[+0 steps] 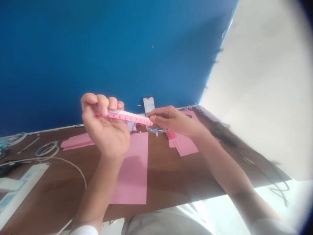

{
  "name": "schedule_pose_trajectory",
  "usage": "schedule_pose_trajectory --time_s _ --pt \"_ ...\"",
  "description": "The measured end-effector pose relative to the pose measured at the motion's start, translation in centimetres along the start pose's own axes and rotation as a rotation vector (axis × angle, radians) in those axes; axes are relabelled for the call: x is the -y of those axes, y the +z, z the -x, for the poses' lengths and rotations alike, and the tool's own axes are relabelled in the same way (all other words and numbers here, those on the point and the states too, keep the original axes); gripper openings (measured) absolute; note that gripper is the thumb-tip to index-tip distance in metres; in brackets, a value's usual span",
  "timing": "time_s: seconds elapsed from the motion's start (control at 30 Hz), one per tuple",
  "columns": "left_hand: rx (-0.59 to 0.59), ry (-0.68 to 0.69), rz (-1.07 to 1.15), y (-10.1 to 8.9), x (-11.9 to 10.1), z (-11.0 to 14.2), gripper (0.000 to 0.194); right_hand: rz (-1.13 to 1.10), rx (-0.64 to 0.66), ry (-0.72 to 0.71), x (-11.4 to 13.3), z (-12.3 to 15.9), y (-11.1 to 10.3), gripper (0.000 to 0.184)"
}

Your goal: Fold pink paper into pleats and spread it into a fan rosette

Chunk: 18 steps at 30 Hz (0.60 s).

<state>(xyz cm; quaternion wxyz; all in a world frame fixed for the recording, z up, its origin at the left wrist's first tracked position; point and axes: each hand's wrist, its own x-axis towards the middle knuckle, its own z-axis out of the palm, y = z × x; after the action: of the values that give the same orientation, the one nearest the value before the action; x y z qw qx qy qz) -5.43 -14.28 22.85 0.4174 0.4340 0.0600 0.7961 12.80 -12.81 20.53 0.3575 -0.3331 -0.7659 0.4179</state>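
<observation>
My left hand (105, 127) is raised above the brown table (171, 176), fingers curled round one end of a folded pink paper strip (126, 116). My right hand (171, 120) pinches the strip's other end between thumb and fingers. The strip lies nearly level between both hands and shows small red marks along its edge. Below the hands a long pink paper sheet (133, 169) lies flat on the table.
More pink sheets (77, 141) (184, 143) lie left and right, a pleated pink piece (170, 134) near a tape roll (154, 130). A phone (149, 105) leans on the blue wall. A white power strip (19, 191), cable and tape rings (46, 149) sit left; black cables (269, 176) right.
</observation>
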Motion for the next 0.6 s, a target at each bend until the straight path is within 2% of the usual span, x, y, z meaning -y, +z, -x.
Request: schedule_pose_trajectory --time_s 0.1,0.17,0.3,0.5,0.6 --pt "-0.005 -0.003 0.003 -0.1 -0.3 -0.2 0.04 -0.089 0.093 -0.005 0.2 0.0 -0.1 0.032" --pt "0.032 -0.017 -0.094 -0.4 -0.3 -0.6 0.034 -0.124 0.12 -0.015 0.2 0.0 -0.2 0.032" --pt "0.046 -0.018 -0.149 -0.7 -0.1 -1.1 0.024 -0.167 0.101 0.007 0.1 0.2 -0.2 0.032" --pt "0.049 -0.029 -0.137 -0.3 -0.8 -0.8 0.025 -0.228 0.174 0.051 0.1 0.1 -0.1 0.031" --pt "0.078 -0.019 -0.147 -0.7 -0.8 -0.9 0.021 -0.266 0.139 0.048 0.1 0.1 -0.1 0.028"
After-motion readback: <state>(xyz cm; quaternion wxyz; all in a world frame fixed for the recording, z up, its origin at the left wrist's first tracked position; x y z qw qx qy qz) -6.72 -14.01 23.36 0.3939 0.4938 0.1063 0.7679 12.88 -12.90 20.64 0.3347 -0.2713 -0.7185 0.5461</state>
